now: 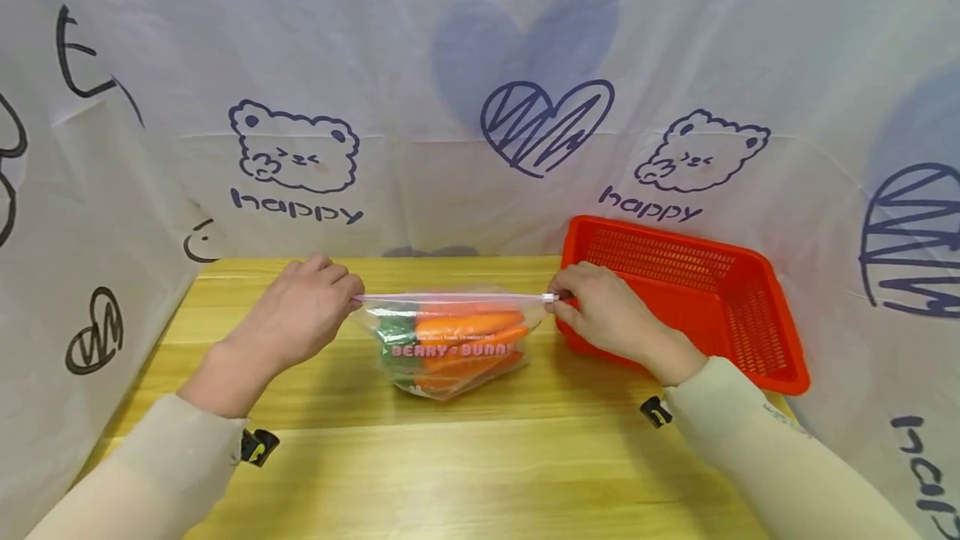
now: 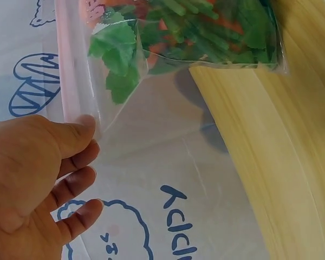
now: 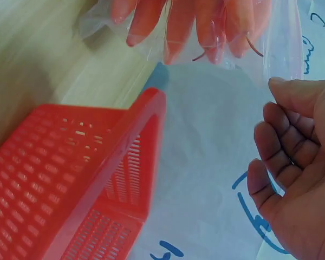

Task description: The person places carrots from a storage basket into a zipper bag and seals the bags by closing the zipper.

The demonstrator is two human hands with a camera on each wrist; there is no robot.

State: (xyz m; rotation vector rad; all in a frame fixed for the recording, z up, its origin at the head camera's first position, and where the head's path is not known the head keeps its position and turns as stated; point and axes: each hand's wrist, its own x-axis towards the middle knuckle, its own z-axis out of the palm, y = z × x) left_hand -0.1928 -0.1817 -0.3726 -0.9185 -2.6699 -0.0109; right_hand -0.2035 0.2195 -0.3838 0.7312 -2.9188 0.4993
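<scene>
A clear slider zip bag (image 1: 450, 373) with pink lettering hangs between the two hands, its pink zip strip (image 1: 450, 298) stretched level. Inside it are several orange carrots (image 1: 472, 326) with green leafy tops (image 2: 206, 32). My left hand (image 1: 311, 307) pinches the strip's left corner between thumb and index finger, the other fingers loosely bent. At the opposite corner, by the white slider (image 1: 550, 297), my right hand (image 1: 600, 307) pinches the bag's edge. In the right wrist view the carrot tips (image 3: 179, 32) point down toward the bag's side.
A red plastic basket (image 1: 675, 294) with perforated walls stands at the right, just beside and behind the right hand. The wooden table (image 1: 450, 465) lies below. A white printed cloth (image 1: 420, 65) hangs behind and along both sides.
</scene>
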